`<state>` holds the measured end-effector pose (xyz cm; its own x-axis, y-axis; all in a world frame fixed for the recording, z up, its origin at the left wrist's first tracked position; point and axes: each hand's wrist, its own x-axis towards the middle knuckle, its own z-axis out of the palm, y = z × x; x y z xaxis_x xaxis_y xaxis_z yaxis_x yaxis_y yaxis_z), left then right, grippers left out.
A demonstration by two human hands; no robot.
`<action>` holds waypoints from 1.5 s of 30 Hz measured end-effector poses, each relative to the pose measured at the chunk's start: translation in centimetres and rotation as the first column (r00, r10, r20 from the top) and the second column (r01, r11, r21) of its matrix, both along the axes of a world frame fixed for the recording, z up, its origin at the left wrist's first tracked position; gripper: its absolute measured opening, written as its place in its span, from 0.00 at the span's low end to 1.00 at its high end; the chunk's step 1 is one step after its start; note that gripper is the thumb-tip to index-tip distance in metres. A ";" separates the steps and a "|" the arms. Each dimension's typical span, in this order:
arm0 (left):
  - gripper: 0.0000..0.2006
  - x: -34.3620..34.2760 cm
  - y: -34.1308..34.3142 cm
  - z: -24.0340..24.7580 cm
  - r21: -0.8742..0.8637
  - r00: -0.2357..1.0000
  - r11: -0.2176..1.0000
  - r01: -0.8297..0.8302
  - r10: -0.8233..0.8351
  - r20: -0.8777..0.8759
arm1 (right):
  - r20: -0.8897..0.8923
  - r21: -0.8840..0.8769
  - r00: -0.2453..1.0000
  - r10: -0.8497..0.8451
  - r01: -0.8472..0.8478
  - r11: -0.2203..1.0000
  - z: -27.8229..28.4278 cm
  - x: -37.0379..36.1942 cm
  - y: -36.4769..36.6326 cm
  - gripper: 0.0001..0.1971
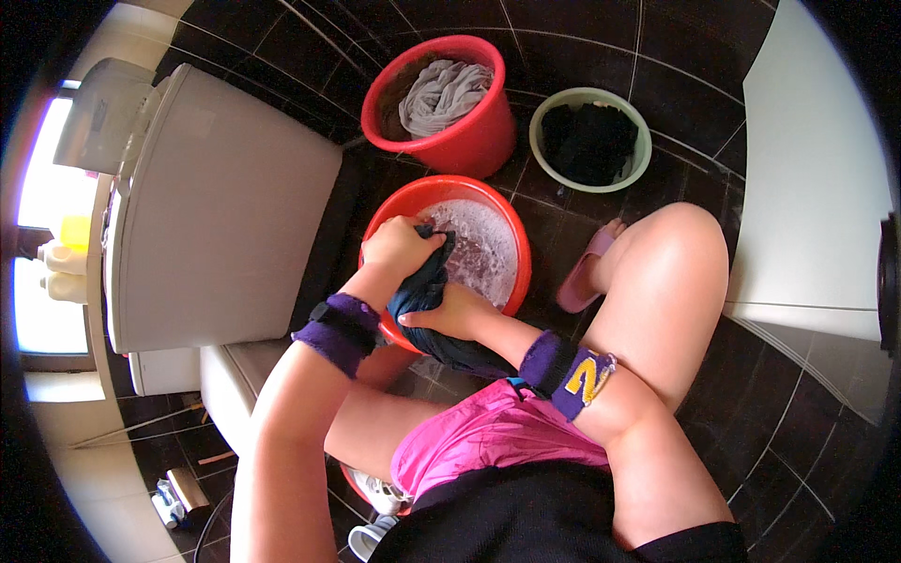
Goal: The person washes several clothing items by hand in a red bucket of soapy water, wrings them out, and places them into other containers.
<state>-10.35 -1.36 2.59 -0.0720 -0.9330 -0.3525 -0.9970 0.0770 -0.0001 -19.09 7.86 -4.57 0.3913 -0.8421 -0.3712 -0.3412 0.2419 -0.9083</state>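
Note:
A dark blue wet-looking cloth garment is bunched between my hands over the near left part of an orange-red basin. My left hand grips its upper end at the basin's left side. Closer to me, my right hand is wrapped round the lower part, thumb on top. From there the cloth trails down toward my lap, partly hidden under my right forearm. White suds and foamy water fill the basin. Purple bands circle both my wrists.
Behind the basin stands a red bucket with grey cloth inside. A pale green basin with dark cloth sits to its right. A white appliance is at left, a white cabinet at right. My slippered foot rests on dark tiles.

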 end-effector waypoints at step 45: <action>0.32 12.3 0.0 -14.0 -0.396 0.847 0.875 -0.278 0.029 -0.530 | -0.432 -0.582 0.163 -0.887 0.701 0.412 -15.6 -18.4 -16.2 0.30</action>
